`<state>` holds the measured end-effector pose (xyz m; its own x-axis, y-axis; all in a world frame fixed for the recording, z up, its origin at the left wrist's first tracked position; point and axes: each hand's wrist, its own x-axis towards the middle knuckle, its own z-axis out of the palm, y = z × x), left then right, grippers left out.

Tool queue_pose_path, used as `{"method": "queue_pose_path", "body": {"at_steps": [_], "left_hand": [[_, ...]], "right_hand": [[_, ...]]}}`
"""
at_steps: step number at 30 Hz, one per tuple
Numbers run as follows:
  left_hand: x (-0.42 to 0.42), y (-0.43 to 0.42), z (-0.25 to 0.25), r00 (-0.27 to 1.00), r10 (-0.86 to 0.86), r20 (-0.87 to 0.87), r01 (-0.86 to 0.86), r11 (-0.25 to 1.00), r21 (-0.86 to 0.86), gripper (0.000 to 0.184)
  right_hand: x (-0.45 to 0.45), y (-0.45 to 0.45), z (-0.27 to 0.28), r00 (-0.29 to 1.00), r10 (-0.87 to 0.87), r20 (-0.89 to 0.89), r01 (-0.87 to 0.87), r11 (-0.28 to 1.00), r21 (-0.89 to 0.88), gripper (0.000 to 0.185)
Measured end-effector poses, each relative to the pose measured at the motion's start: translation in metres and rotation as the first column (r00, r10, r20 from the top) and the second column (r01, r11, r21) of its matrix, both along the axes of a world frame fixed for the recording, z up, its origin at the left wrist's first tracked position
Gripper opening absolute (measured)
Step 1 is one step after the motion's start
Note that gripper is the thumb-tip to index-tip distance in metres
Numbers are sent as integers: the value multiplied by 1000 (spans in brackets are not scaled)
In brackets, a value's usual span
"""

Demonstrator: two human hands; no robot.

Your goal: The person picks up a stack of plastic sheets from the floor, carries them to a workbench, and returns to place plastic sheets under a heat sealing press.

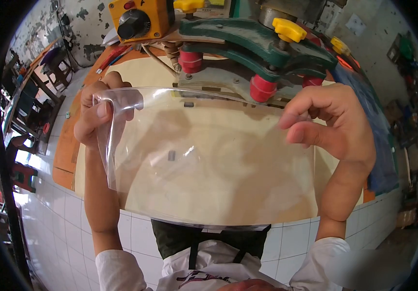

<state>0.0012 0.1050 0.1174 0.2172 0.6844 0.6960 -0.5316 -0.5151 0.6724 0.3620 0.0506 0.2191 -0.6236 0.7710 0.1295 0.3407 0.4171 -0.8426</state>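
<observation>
A clear plastic sheet [209,165] is held up over the pale work surface [100,169], its left side curled. My left hand [100,109] pinches the sheet's upper left corner between thumb and fingers. At the sheet's upper right corner, my right hand [333,121] has its thumb and fingertips brought close together; the sheet's edge runs to them. A small dark mark [171,155] shows through the sheet.
Beyond the sheet stands a green machine frame [233,36] with yellow knobs [289,30] and red cylinders [262,88]. An orange control box [141,19] is at the back left. Blue plastic material [376,140] lies along the right side.
</observation>
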Motion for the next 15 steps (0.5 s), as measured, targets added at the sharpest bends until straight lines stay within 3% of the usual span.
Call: {"method": "queue_pose_path", "body": {"at_steps": [3, 8, 15], "left_hand": [[0, -3, 0, 995, 59, -81, -63, 997, -49, 27], [-1, -1, -1, 995, 63, -74, -67, 996, -51, 28], [1, 5, -2, 997, 59, 45, -58, 998, -11, 18]], "right_hand": [[2, -1, 2, 1000, -15, -14, 14, 998, -55, 21], [0, -1, -5, 989, -71, -127, 76, 996, 35, 27], [8, -3, 2, 997, -76, -28, 75, 997, -34, 20]]}}
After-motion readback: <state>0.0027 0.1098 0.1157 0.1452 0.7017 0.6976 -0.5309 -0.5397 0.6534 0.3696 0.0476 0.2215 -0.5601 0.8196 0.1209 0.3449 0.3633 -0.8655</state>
